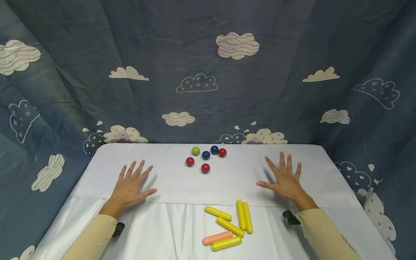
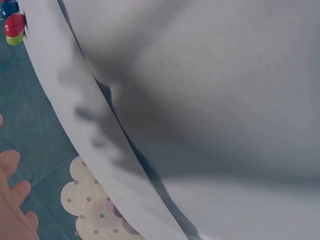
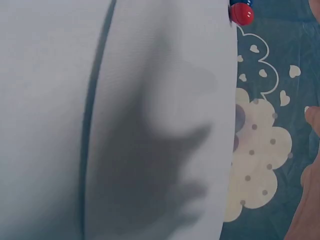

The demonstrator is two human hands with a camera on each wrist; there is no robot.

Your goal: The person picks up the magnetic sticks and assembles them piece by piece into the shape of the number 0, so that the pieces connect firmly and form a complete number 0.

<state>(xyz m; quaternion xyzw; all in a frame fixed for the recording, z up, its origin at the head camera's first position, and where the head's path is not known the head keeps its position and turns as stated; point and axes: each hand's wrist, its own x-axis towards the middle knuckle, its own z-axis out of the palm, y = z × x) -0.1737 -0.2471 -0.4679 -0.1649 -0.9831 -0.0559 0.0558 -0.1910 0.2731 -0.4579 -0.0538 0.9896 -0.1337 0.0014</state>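
Probably light and stiff, 5 yellow plastic-looking rods [image 1: 230, 226] suit mid-length pinching; left hand [image 1: 129, 190] and right hand [image 1: 286, 183] splay empty.

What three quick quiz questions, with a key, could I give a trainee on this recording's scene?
1. How many yellow sticks lie on the white cloth?
2. Which colour appears on just one of the balls? A: red. B: blue. C: green.
3. True or false: the right grip is closed around a stick.

Key: 1. Five. 2. C, the green ball. 3. False; its fingers are spread and it holds nothing.
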